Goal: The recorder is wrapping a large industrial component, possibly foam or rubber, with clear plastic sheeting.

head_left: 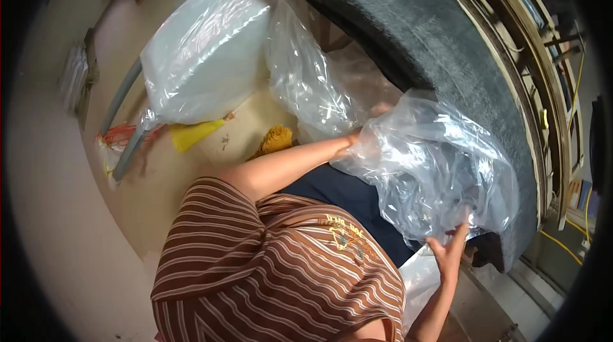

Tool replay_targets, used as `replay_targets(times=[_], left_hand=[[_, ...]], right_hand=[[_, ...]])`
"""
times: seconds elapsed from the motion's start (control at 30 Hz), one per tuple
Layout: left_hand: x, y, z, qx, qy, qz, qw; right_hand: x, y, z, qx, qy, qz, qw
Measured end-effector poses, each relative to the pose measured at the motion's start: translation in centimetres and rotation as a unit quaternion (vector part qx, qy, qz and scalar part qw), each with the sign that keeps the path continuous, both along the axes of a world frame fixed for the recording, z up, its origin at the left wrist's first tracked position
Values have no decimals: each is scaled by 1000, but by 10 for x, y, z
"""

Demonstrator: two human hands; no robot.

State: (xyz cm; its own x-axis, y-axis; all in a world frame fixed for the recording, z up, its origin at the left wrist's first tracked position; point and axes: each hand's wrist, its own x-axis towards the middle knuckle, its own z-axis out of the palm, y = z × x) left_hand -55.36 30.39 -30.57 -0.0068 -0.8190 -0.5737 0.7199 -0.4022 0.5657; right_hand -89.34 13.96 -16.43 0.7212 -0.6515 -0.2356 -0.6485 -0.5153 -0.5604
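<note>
A large crumpled clear plastic sheet (428, 169) lies against a dark grey, felt-covered curved panel (434, 42). My left hand (373, 118) reaches out at the end of a bare arm. It grips the sheet's upper edge and is mostly hidden by the folds. My right hand (450, 249) is lower right. Its fingers are spread and pointing up, and the fingertips touch the sheet's lower edge. My brown striped shirt (274, 265) fills the lower middle, with dark navy cloth (345, 195) beside it.
A white block wrapped in clear plastic (204, 54) stands on the beige floor, with more plastic film (306, 80) beside it. Nearby are a yellow scoop-like piece (195, 132), a yellow fuzzy thing (276, 139), a grey pipe (121, 106) and a yellow cable (562, 243) by a frame.
</note>
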Motion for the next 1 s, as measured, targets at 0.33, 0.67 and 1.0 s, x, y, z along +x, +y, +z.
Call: replay_targets(times=[0.33, 0.67, 1.0], left_hand=[[-32, 19, 61, -247, -135, 44, 959], [39, 41, 29, -107, -415, 44, 902], [149, 525, -63, 565, -531, -363, 516]], right_hand=[[169, 18, -89, 91, -123, 53, 987], [243, 27, -20, 161, -196, 190, 948], [165, -69, 72, -336, -158, 153, 916]])
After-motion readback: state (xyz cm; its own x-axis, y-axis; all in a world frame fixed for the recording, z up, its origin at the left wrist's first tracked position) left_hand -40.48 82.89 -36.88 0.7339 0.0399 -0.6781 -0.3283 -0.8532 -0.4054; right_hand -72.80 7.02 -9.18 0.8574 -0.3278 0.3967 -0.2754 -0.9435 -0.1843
